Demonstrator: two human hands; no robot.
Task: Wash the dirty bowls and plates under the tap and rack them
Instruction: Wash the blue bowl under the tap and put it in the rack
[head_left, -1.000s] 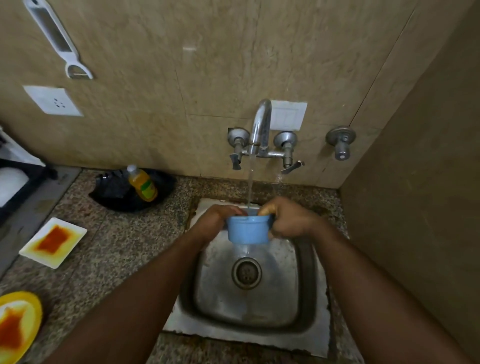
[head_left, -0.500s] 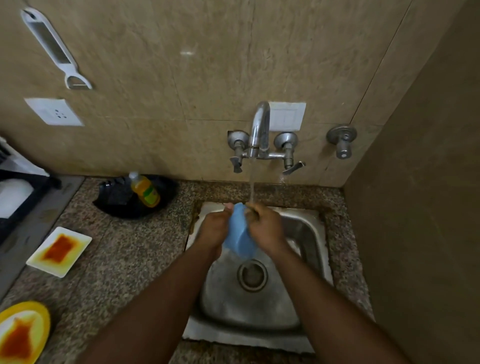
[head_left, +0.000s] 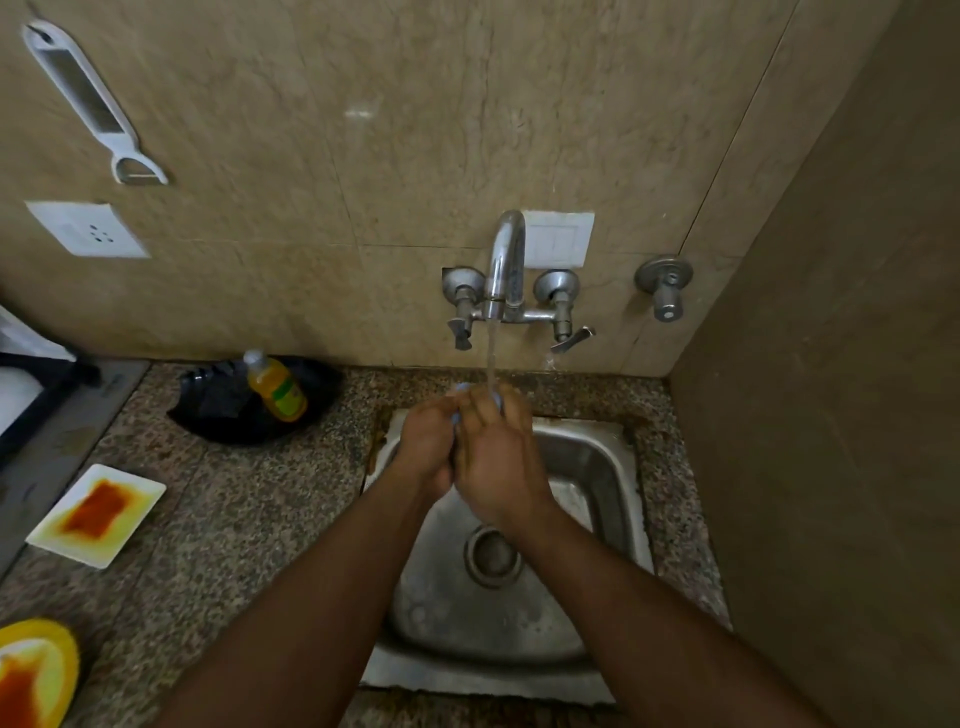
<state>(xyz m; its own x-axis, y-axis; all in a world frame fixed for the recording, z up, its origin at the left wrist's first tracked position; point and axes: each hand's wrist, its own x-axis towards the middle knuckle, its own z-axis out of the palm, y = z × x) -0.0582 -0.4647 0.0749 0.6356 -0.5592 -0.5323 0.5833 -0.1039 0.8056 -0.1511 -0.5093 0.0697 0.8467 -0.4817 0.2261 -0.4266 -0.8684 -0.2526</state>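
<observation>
Blue bowl (head_left: 459, 388) went from upright and in plain sight 1 s ago to nearly buried between left hand (head_left: 427, 441) and right hand (head_left: 493, 457), fingers clamped on it under the tap (head_left: 505, 265) stream over the sink (head_left: 587, 457); rinsing continues, not racked yet.

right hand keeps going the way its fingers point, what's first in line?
The right hand points up and away toward the wall. First is the small blue plastic bowl it already grips, then the thin water stream; beyond, probably the beige tiled wall, depth unclear.

Square plate (head_left: 96, 514) lies left of sink (head_left: 597, 457), below tap (head_left: 506, 260).
</observation>
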